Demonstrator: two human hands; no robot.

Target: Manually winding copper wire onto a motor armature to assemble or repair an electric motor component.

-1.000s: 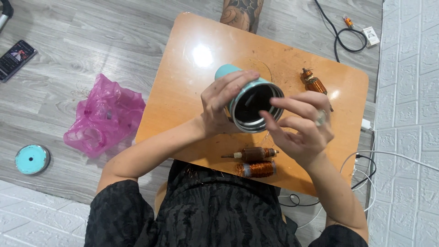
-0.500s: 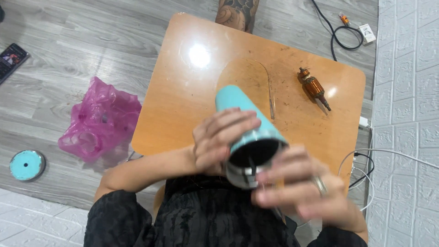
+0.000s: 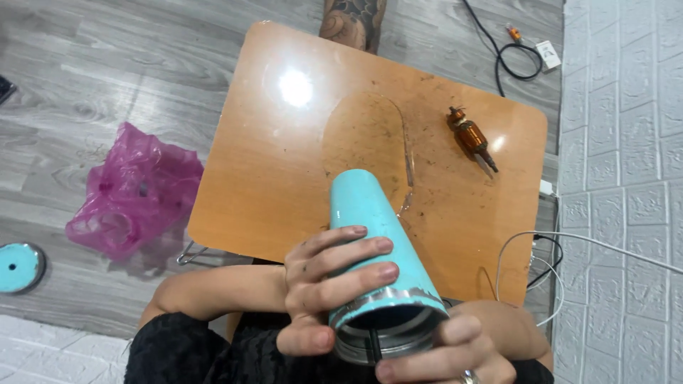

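Teal cone-shaped housing (image 3: 370,235), silver-rimmed open end

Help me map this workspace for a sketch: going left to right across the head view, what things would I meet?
Round teal lid on the floor → pink plastic bag → left hand → teal cone-shaped housing → copper-wound motor armature on the table → white brick-pattern wall.

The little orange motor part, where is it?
In the head view, the copper-wound motor armature lies alone on the far right part of the wooden table, beyond the turquoise tube held in both hands.
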